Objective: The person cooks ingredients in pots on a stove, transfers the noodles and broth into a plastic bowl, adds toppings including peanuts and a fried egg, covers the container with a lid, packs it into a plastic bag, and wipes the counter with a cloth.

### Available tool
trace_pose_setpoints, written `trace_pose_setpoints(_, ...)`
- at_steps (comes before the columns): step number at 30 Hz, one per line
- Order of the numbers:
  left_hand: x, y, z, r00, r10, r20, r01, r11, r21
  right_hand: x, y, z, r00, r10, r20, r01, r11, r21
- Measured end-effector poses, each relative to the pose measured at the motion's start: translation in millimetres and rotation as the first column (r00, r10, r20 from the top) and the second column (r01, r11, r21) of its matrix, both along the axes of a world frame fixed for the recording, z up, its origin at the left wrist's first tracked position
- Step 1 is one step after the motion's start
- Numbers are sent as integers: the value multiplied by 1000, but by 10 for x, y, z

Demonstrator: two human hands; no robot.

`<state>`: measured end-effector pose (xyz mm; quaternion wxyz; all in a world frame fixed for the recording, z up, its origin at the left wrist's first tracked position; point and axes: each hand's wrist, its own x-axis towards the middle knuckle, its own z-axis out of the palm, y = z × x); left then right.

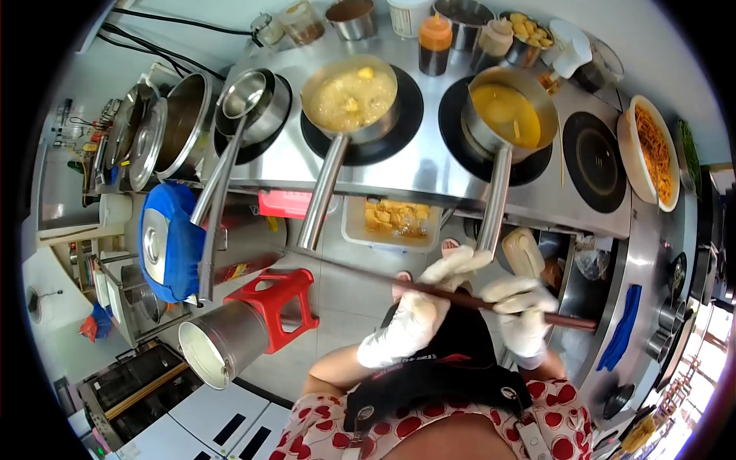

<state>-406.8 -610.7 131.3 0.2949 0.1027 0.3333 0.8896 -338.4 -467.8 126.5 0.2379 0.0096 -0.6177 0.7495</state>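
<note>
A long dark-brown stick [571,320], thin at its left end like a cooking chopstick, slants across in front of my body. My right hand [525,318], in a white glove, has its fingers wrapped round the thick part. The stick also crosses my gloved left hand [414,318], between palm and fingers. My left fingertips are beside the handle end of the right saucepan [502,176], which holds yellow liquid; whether they touch it I cannot tell. Farther left, another saucepan [333,176] contains pale, bubbling liquid with yellow pieces.
Saucepans stand on the steel counter [429,172], handles jutting over its edge. A ladle [244,96] lies over the left pan. Noodles fill a white bowl [632,169]. Sauce bottles [435,57] line the back. Below are a red stool [287,310], metal bucket [218,349] and clear tub [356,230].
</note>
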Motion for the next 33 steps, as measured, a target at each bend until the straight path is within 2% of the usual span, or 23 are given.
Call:
trace_pose_setpoints(2,10,-342,-587,924,-275,-265,185,930,-318,224,158,-22,980,-197,36,197,980,12)
trace_pose_setpoints(3,-153,-435,-768,808,-492,-325,213,758,-617,375,290,-34,916,-401,34,402,913,-70)
trace_pose_setpoints(4,-172,-558,-1256,850,-525,-54,348,635,-690,441,417,15,849,-527,-38,521,847,-101)
trace_pose_setpoints(5,-198,-616,-1738,936,-350,28,247,597,-763,656,698,-73,772,-619,-145,609,785,-112)
trace_pose_setpoints(6,-369,-718,-2354,908,-371,-197,-18,435,-900,936,959,-101,770,-602,-211,509,779,-365)
trace_pose_setpoints(7,-589,-769,-2715,880,-381,-283,-164,315,-935,1098,1116,-55,814,-511,-277,361,818,-448)
trace_pose_setpoints(8,-826,-850,-3178,822,-444,-356,-312,171,-935,1181,1126,-24,777,-558,-292,337,760,-555)
trace_pose_setpoints(9,-1070,-821,-3419,760,-591,-272,-351,-20,-936,1317,1211,-88,749,-582,-318,326,741,-587)
trace_pose_setpoints(10,-1274,-794,-3651,691,-707,-147,-401,-207,-892,1456,1295,-165,772,-528,-353,273,777,-567)
trace_pose_setpoints(12,-1608,-805,-4281,410,-911,33,-475,-244,-846,1678,1345,-358,731,-596,-332,352,747,-564)
trace_pose_setpoints(13,-1657,-759,-4435,226,-961,162,-561,-264,-784,1869,1413,-475,716,-620,-320,428,752,-501)
trace_pose_setpoints(14,-1691,-838,-5009,75,-986,150,-693,-159,-703,2022,1475,-583,698,-644,-313,499,751,-433)
trace_pose_setpoints(15,-1690,-816,-5147,39,-986,165,-689,-146,-709,2072,1477,-676,730,-589,-347,398,779,-485)
trace_pose_setpoints(16,-1683,-761,-5233,0,-984,178,-684,-130,-717,2182,1542,-755,670,-650,-360,501,753,-427)
trace_pose_setpoints(17,-1730,-686,-5312,-44,-969,243,-617,-165,-770,2301,1590,-842,651,-666,-364,501,737,-454)
trace_pose_setpoints(19,-1723,-672,-5509,-79,-961,266,-636,-157,-756,2428,1625,-917,618,-710,-338,486,682,-546)
trace_pose_setpoints(21,-1707,-645,-5641,-80,-954,289,-657,-168,-735,2476,1616,-1023,526,-803,-279,646,591,-483)
trace_pose_setpoints(23,-1681,-604,-5693,-45,-944,326,-693,-206,-691,2444,1617,-1074,534,-802,-266,630,588,-508)
trace_pose_setpoints(24,-1673,-565,-5645,-25,-939,342,-711,-224,-666,2524,1678,-1114,514,-821,-250,650,563,-511)
trace_pose_setpoints(25,-1652,-544,-5659,54,-949,310,-685,-261,-680,2601,1736,-1155,492,-838,-236,669,537,-514)
trace_pose_setpoints(28,-1631,-564,-5685,94,-959,266,-712,-251,-656,2592,1777,-1211,555,-802,-219,695,592,-407)
trace_pose_setpoints(29,-1624,-627,-5671,80,-979,189,-709,-190,-679,2535,1755,-1258,592,-757,-274,656,651,-381)
trace_pose_setpoints(33,-1686,-733,-5699,270,-955,123,-540,-256,-802,2338,1762,-1208,532,-815,-232,658,569,-493)
